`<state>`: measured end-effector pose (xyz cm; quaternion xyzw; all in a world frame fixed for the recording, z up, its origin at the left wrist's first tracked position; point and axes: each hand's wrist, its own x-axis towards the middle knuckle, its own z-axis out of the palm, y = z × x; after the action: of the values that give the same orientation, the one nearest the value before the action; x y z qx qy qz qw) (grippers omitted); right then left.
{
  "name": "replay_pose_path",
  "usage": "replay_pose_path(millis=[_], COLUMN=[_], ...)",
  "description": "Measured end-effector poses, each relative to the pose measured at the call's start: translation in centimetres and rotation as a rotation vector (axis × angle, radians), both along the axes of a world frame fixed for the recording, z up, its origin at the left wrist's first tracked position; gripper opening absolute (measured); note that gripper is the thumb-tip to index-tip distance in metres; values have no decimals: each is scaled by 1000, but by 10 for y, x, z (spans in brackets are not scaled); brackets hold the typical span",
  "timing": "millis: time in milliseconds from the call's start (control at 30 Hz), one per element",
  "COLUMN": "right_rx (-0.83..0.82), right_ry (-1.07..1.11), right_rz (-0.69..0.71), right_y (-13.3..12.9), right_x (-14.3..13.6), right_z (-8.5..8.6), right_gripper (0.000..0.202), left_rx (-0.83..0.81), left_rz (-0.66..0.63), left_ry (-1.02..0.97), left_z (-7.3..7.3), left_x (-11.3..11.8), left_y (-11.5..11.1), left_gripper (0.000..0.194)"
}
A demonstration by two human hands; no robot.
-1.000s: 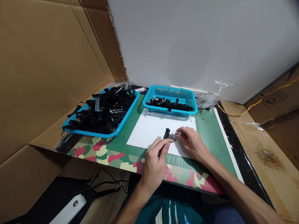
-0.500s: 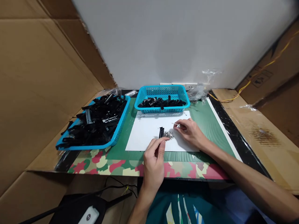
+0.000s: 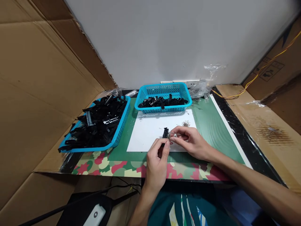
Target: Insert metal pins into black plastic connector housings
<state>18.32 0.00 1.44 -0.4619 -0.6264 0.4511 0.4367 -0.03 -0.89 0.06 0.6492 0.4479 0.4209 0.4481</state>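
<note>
My left hand (image 3: 158,158) is closed round the lower end of a narrow black plastic part (image 3: 166,132), which sticks up past its fingers. Close on its right, my right hand (image 3: 189,139) pinches a thin, light-coloured tool (image 3: 178,134) whose tip meets the side of the black part; its exact kind is too small to make out. Behind the fingertips, partly hidden, lies a heap of tiny metal pieces (image 3: 169,134). A second small heap of fine, wiry metal pieces (image 3: 186,124) rests beyond my right hand. Both heaps are on a white sheet (image 3: 141,138).
Black plastic parts fill a blue basket (image 3: 120,130) at the left. Another blue basket (image 3: 162,109) with similar parts stands behind the sheet. Clear plastic wrap (image 3: 199,90) lies by the wall socket (image 3: 193,84). Cardboard (image 3: 47,78) walls flank the green mat (image 3: 211,131).
My right hand has moved left and down with the thin tool, up to the black part. The far heap of metal pieces has come into view. My left hand keeps its hold.
</note>
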Motion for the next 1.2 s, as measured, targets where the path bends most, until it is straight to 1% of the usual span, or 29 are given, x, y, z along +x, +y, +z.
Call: replay_pose_path(millis=[167,367,567,667,800,900,1000,1100,1200], right_rx=[153,347,735,862,873,837,787,789,772], right_ry=[-75,-221,-399,-489,-504,-427,-354,-322,-269], right_rz=[0,-40,-47,-84,-89,-91,-91,-66,-40], right_y=[-1,-1,-1,-2,-3,-3,-2,-3,-4], right_x=[-3,-3,-4,-5,-5,-3,-1,0,1], right_z=[-6,-11,-15,-14,-13,-12,-11,-11,-9], right_gripper=[12,7,11,13,15,16,10,8,8], left_rx=[-30,-41,-60,-55,-50,-22,14,33,52], left_rz=[-14,-22,20,21,13,-4,9,20,-6], left_ry=[-46,-49,-75,-72,-30,-10,-17,-16,-1], left_z=[1,0,-1,1,3,3,2,2,3], left_x=[0,-1,-3,-4,-4,-4,-4,-4,-4], left_y=[1,2,3,3,1,-1,-3,-4,-5], left_gripper=[26,25,31,32,30,28,27,24,24])
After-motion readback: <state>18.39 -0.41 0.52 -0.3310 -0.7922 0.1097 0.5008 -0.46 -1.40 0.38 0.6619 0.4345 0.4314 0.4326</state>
